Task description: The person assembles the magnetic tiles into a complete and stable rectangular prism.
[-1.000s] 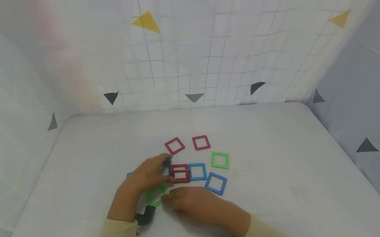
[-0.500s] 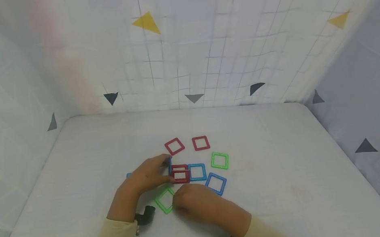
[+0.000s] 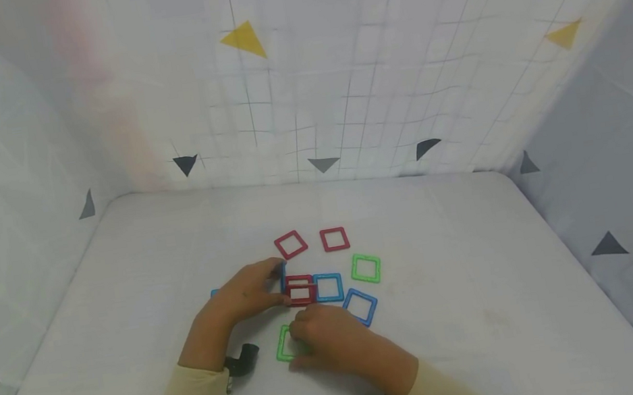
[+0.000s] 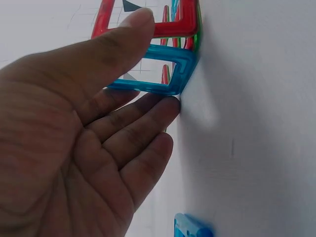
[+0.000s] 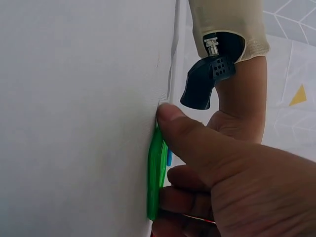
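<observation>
The green square frame [image 3: 281, 345] on the table [image 3: 493, 307], probably light, rigid and slick, is best pinched at opposite edges; it is held by the right hand [image 3: 337, 338]. A blue square frame [image 4: 148, 87] is held by the left hand [image 3: 245, 293]; its opening, edge-on in the head view, is revealed at the left wrist.

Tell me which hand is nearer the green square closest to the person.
Right. The right hand touches that green square; the left hand is apart from it, forward and leftward.

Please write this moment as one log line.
left grip: holds upright red frame and blue frame; right grip: pinches green frame; beyond: two red frames
</observation>
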The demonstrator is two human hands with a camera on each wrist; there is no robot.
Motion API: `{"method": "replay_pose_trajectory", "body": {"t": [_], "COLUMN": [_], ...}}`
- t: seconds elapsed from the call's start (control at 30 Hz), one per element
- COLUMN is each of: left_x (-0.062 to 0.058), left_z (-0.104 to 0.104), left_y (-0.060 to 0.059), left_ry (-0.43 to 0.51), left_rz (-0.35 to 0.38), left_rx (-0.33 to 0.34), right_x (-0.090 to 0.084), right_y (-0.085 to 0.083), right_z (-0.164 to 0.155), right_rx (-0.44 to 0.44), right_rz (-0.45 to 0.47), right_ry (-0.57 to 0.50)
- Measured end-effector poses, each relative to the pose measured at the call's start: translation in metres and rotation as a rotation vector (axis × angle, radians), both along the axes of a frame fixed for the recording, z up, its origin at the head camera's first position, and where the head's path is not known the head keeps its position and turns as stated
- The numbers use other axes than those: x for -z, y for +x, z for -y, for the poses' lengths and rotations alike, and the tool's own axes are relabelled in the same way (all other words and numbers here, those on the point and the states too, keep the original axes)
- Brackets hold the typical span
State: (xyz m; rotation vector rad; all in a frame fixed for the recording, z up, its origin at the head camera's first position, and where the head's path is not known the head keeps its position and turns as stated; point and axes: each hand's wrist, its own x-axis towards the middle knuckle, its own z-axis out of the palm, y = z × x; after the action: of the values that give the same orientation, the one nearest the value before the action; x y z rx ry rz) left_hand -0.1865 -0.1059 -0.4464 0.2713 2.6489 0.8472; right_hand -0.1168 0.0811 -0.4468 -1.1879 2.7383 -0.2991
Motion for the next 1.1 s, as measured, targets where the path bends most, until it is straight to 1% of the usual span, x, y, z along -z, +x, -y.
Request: {"method": "replay_pose_trajectory", "body": {"t": [0.17,0.33,0.53,0.67,0.93,1.0,1.1], "left_x": [-0.0004,-0.0012,-0.0009,-0.0007,0.0004,0.0003,0.0001], "left_z": [-0.0003,0.0002,0.0015,0.0014,0.0012,0.0014,0.0014], "left_y": [-0.0007,-0.0009,-0.0003,-0.0002,-0.0011,-0.001,-0.0008], "left_ry": [0.0,-0.001,0.005,0.005,0.001,0.001,-0.002], "left_rz": [0.005,0.004,-0.009,-0.013,-0.019,-0.023,-0.028], "left_rx": [-0.003,0.003,0.022,0.021,0.02,0.023,0.025], "right_x": [0.0001,0.0006,-0.0005,-0.0008,-0.0012,-0.0017,-0.0054], "right_y": [0.0001,0.0001,0.0014,0.0017,0.0012,0.0005,0.0], "right_z": [-0.0006,-0.0033,-0.0032,-0.0022,-0.003,-0.0039,-0.0055], "right_rx": [0.004,0.004,-0.008,-0.019,-0.016,-0.007,0.022], "right_rz": [-0.027,-0.054,-0.134,-0.174,-0.252,-0.264,-0.234], "right_ry": [0.01,-0.021,-0.017,-0.004,-0.034,-0.03,-0.034]}}
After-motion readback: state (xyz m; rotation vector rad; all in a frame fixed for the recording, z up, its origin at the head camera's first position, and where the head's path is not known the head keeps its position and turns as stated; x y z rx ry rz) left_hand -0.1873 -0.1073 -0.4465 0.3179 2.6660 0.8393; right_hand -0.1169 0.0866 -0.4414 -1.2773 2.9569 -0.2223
